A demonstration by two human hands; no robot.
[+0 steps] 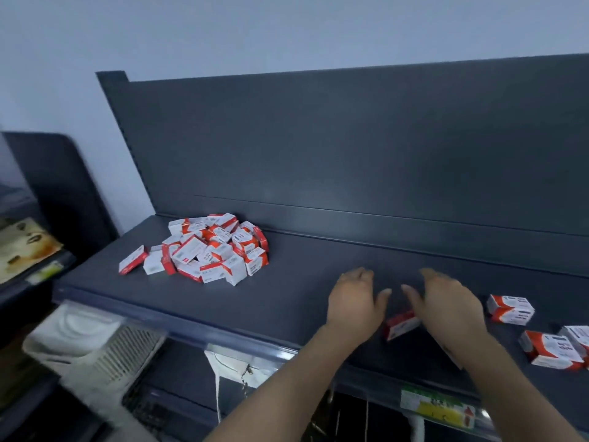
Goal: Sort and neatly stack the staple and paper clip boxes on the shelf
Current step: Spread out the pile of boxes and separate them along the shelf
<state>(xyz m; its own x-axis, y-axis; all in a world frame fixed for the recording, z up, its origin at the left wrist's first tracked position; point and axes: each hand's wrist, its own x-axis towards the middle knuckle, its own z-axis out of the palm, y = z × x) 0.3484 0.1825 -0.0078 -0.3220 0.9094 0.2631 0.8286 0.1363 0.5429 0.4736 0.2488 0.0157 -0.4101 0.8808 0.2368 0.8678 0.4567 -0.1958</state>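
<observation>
A heap of several small red-and-white boxes (208, 248) lies at the left back of the dark grey shelf (287, 301). My left hand (355, 299) and my right hand (446, 304) hover side by side over the shelf's middle, fingers apart, palms down, holding nothing. One red-and-white box (400, 325) lies on the shelf between and just below them, partly hidden by my right hand. More boxes lie at the right: one (511, 309) beyond my right hand, and two (553, 349) near the right edge of view.
The shelf's tall dark back panel (350, 148) rises behind. A shelf front rail with a green-yellow price label (438, 406) runs below. White plastic baskets (89, 342) sit on a lower level at the left. Another dark shelf unit (57, 186) stands to the left.
</observation>
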